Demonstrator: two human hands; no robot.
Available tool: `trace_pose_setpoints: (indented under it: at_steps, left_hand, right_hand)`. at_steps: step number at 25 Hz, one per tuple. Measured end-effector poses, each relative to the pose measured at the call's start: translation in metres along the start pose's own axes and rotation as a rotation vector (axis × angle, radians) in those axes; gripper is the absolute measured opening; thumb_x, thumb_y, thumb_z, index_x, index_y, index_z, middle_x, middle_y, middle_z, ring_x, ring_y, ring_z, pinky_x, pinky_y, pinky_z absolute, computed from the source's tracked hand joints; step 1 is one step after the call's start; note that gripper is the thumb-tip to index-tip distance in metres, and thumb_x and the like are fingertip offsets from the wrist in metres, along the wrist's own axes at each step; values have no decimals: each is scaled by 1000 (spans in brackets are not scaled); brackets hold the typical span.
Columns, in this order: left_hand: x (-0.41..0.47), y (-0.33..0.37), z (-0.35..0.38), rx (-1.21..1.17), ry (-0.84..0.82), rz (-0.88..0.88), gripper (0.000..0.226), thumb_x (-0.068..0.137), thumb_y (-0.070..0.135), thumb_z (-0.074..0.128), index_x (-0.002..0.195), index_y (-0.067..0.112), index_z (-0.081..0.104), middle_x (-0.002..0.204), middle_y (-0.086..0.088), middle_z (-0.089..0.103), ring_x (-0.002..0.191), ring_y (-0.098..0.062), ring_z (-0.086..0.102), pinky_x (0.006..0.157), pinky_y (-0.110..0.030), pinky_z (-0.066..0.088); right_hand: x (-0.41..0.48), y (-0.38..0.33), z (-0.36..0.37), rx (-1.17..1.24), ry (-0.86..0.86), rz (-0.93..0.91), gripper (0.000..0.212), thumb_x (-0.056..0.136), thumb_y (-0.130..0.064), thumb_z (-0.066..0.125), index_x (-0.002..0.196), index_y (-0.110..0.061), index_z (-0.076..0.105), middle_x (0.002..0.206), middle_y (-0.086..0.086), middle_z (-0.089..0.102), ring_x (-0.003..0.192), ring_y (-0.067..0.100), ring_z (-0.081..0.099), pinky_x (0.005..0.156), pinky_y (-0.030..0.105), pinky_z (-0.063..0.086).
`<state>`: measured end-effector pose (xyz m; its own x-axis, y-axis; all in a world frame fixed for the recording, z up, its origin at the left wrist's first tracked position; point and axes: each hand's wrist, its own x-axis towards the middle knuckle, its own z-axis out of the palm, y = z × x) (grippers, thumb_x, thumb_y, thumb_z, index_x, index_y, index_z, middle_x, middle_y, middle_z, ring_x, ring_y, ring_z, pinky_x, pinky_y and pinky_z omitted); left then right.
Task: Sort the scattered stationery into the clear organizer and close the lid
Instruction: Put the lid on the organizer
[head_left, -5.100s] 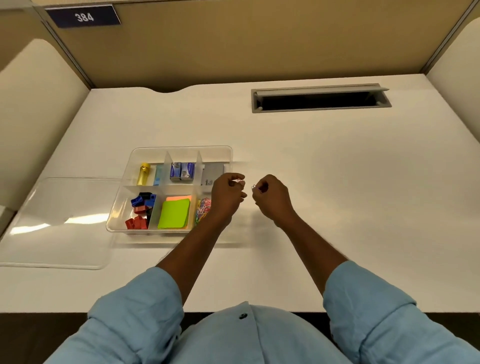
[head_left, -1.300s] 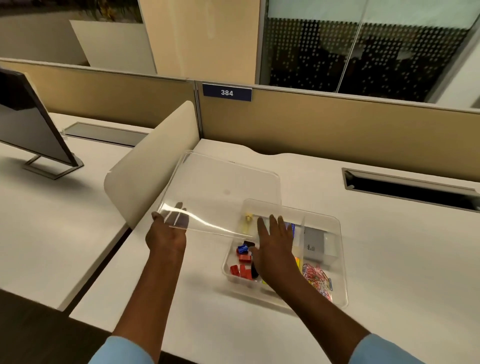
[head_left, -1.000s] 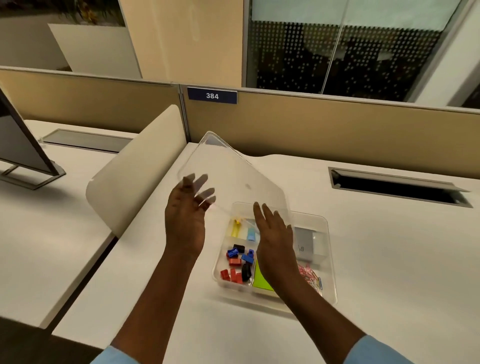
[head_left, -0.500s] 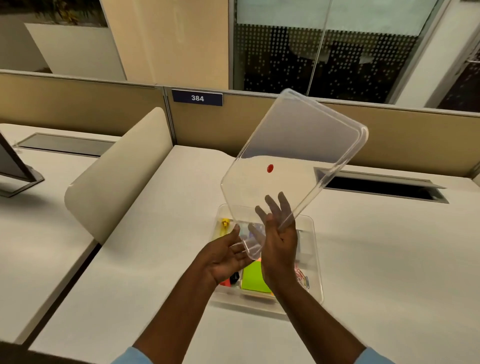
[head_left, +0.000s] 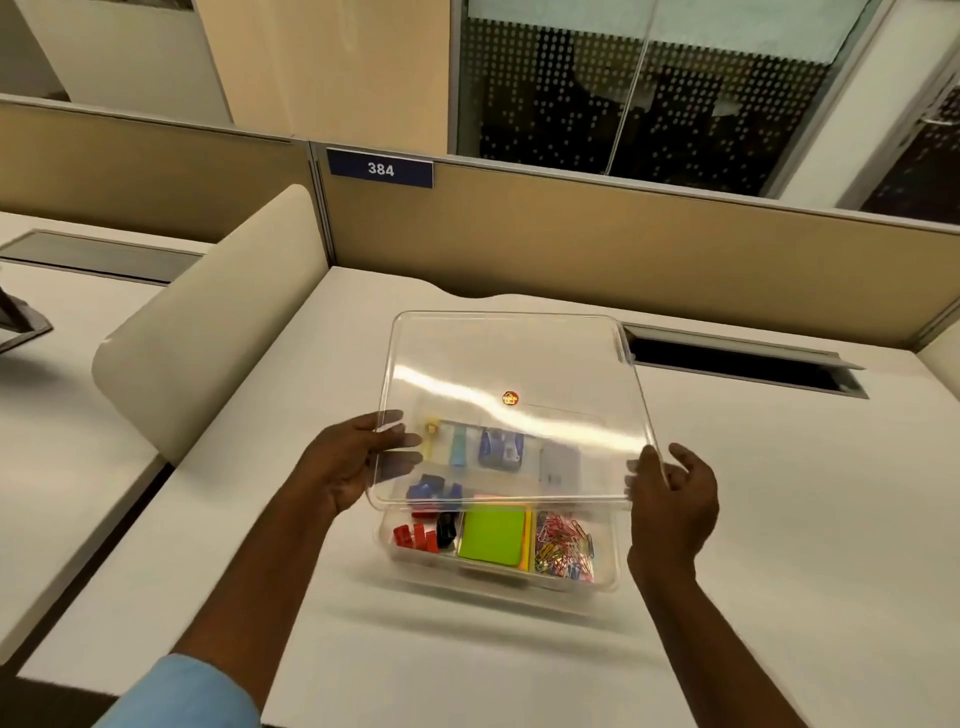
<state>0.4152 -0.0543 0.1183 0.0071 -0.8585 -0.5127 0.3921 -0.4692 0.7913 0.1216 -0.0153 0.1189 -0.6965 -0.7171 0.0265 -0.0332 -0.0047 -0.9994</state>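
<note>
- The clear lid (head_left: 519, 364) is in the air above the organizer (head_left: 605, 577), roughly level, with its near edge over the middle of the tray. It is not seated, and the near row of compartments is uncovered.
- The left hand (head_left: 348, 462) is clamped on the lid's left edge, thumb on top and fingers underneath.
- The right hand (head_left: 672, 493) is closed on the near right corner, fingertips visible through the plastic.
- Change: half a second ago the lid stood steeply tilted and was held low at one corner. It is now turned flat and supported on both sides.
- Judgement: the lid looks oriented to match the tray, so what remains is to draw it toward the person, line up the corners and lower it.
- The organizer rests on the desk (head_left: 415, 649). Its near row holds red and black clips (head_left: 415, 535), green sticky notes (head_left: 492, 535) and coloured paper clips (head_left: 563, 545).
- No loose stationery shows on the desk, so sorting appears complete.
- A cable slot (head_left: 743, 358) lies beyond, well apart.
</note>
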Motion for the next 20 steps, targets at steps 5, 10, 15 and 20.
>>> trace_pose_setpoints:
  at_steps: [5,10,15,20]
  left_hand:
    - [10,-10,-2,194,61,98,30,89,5,57,118,6,56,79,-14,73,65,-23,70,62,-25,60]
    - [9,-50,-5,484,270,294,39,83,10,67,122,7,60,95,-13,65,79,-18,58,77,-27,48]
    - [7,-84,-12,683,381,335,43,87,20,65,128,14,57,118,-12,60,107,-24,56,97,-33,42]
    - [9,-101,-13,691,326,361,37,95,17,49,133,15,51,139,-8,50,120,-16,49,95,-21,42]
  right_hand:
    - [6,43,-18,-319,-272,213,19,90,-24,58,85,-6,62,75,6,65,65,19,61,61,31,48]
    - [-6,64,-31,-630,-322,81,23,93,-6,41,82,-10,60,83,10,60,76,26,56,61,29,41]
    - [-17,93,-51,-745,-341,130,29,97,-14,47,120,-3,60,104,16,57,93,28,57,84,30,43]
    - [-26,100,-50,-736,-344,10,15,97,-6,42,87,-17,42,87,8,40,73,17,36,68,20,28]
